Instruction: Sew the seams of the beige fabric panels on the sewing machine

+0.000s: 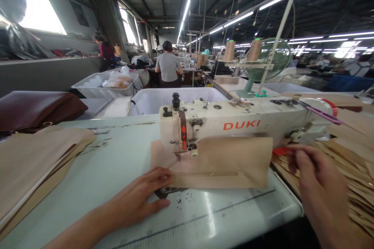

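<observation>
A cream DUKI sewing machine [233, 122] stands on the pale green table [117, 171]. A tan fabric piece [230, 161] with a zipper lies under its needle. My left hand [140, 196] lies flat on the table, its fingers stretched out and pressing the left edge of that piece. My right hand [318, 186] is at the right, fingers curled in a pinch around a small red object [281, 150] beside the fabric's right edge; what that object is I cannot make out.
Stacks of tan pieces lie at the left [35, 163] and at the right [353, 163]. A brown bag [37, 109] sits at the far left. White bins [163, 99] stand behind the machine. A green fan [271, 62], thread cones [229, 50] and a person [168, 66] are beyond.
</observation>
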Tool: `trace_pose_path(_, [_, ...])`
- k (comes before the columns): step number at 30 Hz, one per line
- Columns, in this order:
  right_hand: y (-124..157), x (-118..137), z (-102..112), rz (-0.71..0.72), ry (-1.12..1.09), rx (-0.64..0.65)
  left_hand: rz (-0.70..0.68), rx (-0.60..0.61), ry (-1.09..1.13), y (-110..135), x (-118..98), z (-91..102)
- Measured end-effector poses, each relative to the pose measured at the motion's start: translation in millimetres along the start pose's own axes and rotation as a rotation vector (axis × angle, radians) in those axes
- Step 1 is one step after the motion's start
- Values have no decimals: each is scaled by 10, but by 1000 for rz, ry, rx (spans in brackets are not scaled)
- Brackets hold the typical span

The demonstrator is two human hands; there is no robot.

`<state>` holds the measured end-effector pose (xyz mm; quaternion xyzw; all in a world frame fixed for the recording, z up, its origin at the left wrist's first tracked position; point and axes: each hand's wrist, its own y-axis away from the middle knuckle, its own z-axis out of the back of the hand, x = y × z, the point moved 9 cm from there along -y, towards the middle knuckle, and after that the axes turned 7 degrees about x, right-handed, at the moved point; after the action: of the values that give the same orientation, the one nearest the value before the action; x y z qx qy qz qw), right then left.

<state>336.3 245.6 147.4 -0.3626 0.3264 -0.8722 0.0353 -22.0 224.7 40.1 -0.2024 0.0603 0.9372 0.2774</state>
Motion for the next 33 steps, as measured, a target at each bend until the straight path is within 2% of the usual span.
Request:
trace_pose_path(1, [129,140,-92,94,-20,54,12,-7,-50,13,10,-28])
trace_pose_path(2, [283,323,-270,225,-34,160,23,-17,-94,16,16,-55])
trace_pose_path(4, [661,671,-831,517,-22,488,43,-37,-159,1,18,-103])
trace_pose_path(5, [791,694,-1150,543,45,642,60,-46,-185,-14,21,-121])
trace_pose_path(6, [839,639,-1430,511,113,737,82,-49,-205,-32,27,-139])
trace_pose_path(8, [784,431,-1879,423,230,853,134,-44,-231,-69,47,-162])
trace_pose_path(10, [649,263,-2128,406,278,924,151,-18,-234,-106,44,-188])
trace_pose_path(11, [579,224,-2168,421,287,952,151,-6,-229,-122,39,-198])
trace_pose_path(13, [440,268,-2061,467,294,981,161,-1,-216,-146,39,-207])
trace_pose_path(14, [358,356,-1921,488,289,976,171,-11,-208,-155,45,-205])
trace_pose_path(16, [121,679,-1508,539,247,898,186,-41,-193,-172,50,-204])
trace_pose_path(17, [-61,898,-1250,564,207,800,187,-53,-188,-182,45,-210])
trace_pose_path(19, [-499,1395,-723,666,135,503,185,-63,-188,-203,32,-234])
trace_pose_path(20, [-717,1624,-519,734,136,342,188,-63,-191,-210,30,-249])
trace_pose_path(21, [-917,1813,-451,801,171,268,194,-62,-198,-213,31,-264])
trace_pose_path(22, [-1098,1954,-522,869,223,295,202,-58,-206,-212,36,-280])
trace_pose_path(24, [-1396,2083,-847,984,321,458,209,-45,-224,-204,43,-313])
trace_pose_path(26, [-1604,2024,-1182,1025,406,619,212,-36,-238,-191,48,-334])
trace_pose_path(27, [-1696,1967,-1267,1020,434,624,215,-34,-242,-185,49,-340])
trace_pose_path(29, [-1874,1840,-1228,974,469,479,229,-29,-244,-181,53,-345])
trace_pose_path(31, [-2018,1669,-980,882,466,287,245,-19,-243,-186,56,-349])
trace_pose_path(32, [-2073,1550,-860,828,443,283,250,-16,-244,-192,55,-350])
trace_pose_path(33, [-2127,1410,-748,765,389,336,252,-17,-245,-198,54,-349])
